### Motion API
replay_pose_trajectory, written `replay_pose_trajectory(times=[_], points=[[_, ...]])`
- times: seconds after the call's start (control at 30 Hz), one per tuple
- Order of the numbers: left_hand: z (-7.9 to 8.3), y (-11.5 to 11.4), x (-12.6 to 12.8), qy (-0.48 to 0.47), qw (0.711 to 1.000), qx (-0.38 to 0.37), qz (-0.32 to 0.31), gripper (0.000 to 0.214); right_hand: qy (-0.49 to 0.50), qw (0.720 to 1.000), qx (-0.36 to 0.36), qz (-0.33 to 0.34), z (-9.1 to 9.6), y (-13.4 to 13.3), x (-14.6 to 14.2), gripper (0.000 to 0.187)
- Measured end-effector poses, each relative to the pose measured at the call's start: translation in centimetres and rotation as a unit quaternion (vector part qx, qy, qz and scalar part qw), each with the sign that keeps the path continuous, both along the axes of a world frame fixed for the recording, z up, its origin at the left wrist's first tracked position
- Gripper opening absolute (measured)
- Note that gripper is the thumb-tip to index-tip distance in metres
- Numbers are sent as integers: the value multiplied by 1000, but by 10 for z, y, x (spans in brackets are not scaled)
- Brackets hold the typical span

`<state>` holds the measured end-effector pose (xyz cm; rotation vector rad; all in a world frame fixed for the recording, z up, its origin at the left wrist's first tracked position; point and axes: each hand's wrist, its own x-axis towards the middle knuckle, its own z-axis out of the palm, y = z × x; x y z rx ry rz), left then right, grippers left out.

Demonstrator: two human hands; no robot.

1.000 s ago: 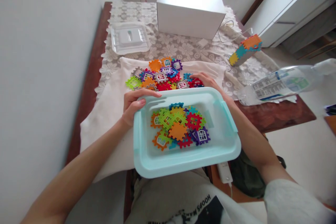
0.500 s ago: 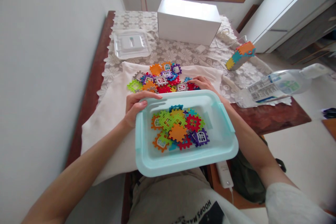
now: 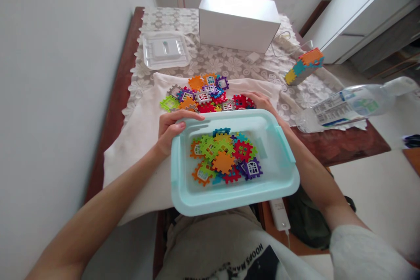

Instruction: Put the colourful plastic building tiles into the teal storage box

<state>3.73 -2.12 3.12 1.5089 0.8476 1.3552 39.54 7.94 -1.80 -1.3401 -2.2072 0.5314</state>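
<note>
My left hand point(image 3: 172, 129) grips the left back corner of a light turquoise plastic bin point(image 3: 275, 183), thumb on the near side and fingers over the rim. Inside the bin lies a heap of notched plastic building tiles point(image 3: 223, 162) in green, orange, red, purple and blue. Behind the bin's far rim, my right hand point(image 3: 262, 101) closes over a red building tile point(image 3: 240, 100) at the right end of another tile pile point(image 3: 203, 96). The bin's rim hides part of that hand and the pile's front.
A white cloth point(image 3: 138, 157) lies under the pile on a lace-covered table. Farther back are a clear plastic lid point(image 3: 166, 50) and a white box point(image 3: 238, 22). A block of joined tiles point(image 3: 305, 66) and a clear bottle point(image 3: 348, 105) lie to the right.
My right hand has shifted slightly right, and more of the red tile shows by its fingers. A blue tile seen there before is now covered. My left hand keeps its grip on the bin.
</note>
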Motion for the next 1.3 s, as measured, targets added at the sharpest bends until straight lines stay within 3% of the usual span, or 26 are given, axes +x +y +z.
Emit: replay_pose_trajectory(times=[0.17, 0.27, 0.47, 0.87, 0.97, 1.3], points=[[-1, 1, -1, -5, 1000, 8, -5, 37, 8, 1000, 2, 2, 1, -4, 0, 67], [-1, 1, 0, -5, 1000, -5, 1, 37, 0, 1000, 7, 12, 0, -3, 1, 56], [-1, -1, 2, -4, 1000, -15, 8, 38, 8, 999, 23, -35, -1, -2, 2, 34], [0, 0, 0, 7, 1000, -1, 10, 40, 159, 985, 70, 13, -1, -6, -4, 9], [0, -1, 0, 6, 1000, 2, 10, 38, 157, 986, 61, -6, 1, -7, -3, 8], [-4, 2, 0, -24, 999, 16, -18, 35, 76, 994, 69, 27, -1, -4, 2, 15]])
